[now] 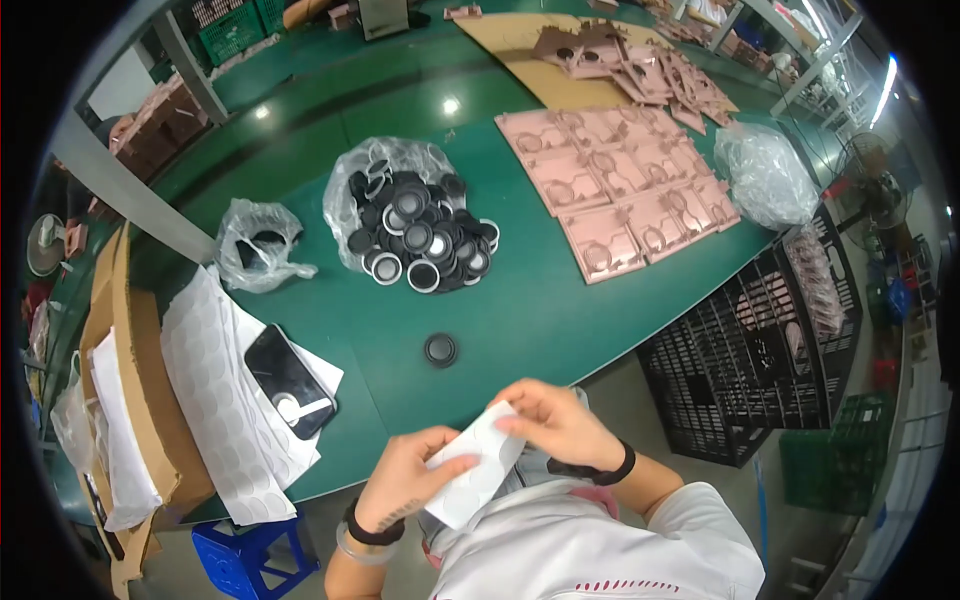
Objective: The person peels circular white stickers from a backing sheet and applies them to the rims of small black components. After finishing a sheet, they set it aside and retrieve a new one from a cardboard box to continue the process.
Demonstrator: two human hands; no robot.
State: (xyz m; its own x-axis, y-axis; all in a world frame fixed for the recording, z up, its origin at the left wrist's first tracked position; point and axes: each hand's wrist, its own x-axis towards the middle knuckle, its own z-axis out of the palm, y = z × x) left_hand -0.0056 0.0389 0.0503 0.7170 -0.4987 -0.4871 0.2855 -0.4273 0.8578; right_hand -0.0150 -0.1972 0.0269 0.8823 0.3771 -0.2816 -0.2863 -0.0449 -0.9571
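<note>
White shirt (640, 545) nearest — beyond it, left grip (402, 474) and right grip (562, 432), barely parted, pinch a sticker sheet (482, 478) — black cap (440, 349) ahead of them on the table (530, 335).

Lower centre: two hands (402, 478) (562, 430), one held sticker strip (466, 494); centre: one lone black disc (440, 349); lower left: one phone (284, 370), one blue stool (224, 562); upper half: three clear tabletop bags (243, 268) (344, 192) (765, 180)
</note>
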